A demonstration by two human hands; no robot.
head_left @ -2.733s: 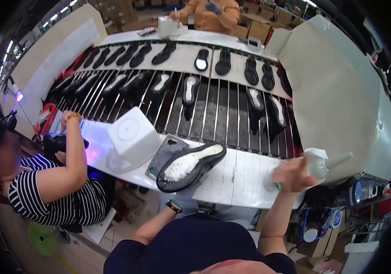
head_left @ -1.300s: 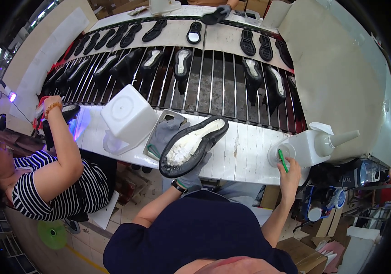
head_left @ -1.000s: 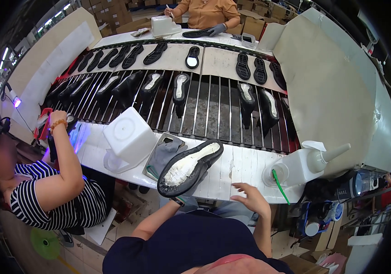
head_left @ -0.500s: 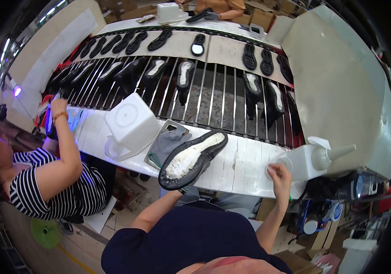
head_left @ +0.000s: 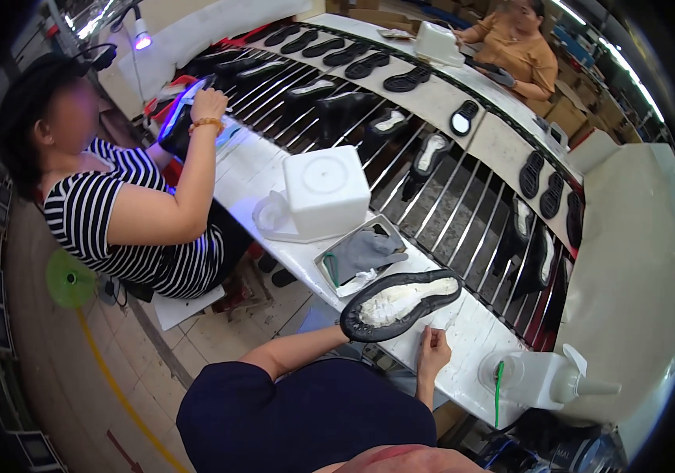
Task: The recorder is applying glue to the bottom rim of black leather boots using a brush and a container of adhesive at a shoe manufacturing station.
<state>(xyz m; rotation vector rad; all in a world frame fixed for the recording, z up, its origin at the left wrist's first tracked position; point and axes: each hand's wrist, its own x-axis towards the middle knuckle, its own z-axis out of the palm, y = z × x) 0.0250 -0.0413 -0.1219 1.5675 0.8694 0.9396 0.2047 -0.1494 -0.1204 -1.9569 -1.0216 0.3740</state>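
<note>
A black shoe upper (head_left: 400,303), its whitish underside turned up, is held above the front edge of the bench. My left forearm runs to its heel end, and the shoe hides my left hand, which supports it from below. My right hand (head_left: 434,352) is closed, fingertips pinched together, just right of the shoe and apart from it. Anything between those fingertips is too small to make out. Farther right, a green-handled stick (head_left: 499,386) leans in the round cup of a white plastic container (head_left: 538,377).
A tray (head_left: 325,272) with grey gloves and a large white container (head_left: 325,189) stand left of the shoe. Beyond is a rack of metal bars (head_left: 463,209) with shoe uppers and black soles (head_left: 463,118). One co-worker (head_left: 140,197) sits left; another (head_left: 518,47) works across.
My view has turned toward the left. My right hand has left the cup of the white container and come close to the shoe. The shoe stays held up on my left hand.
</note>
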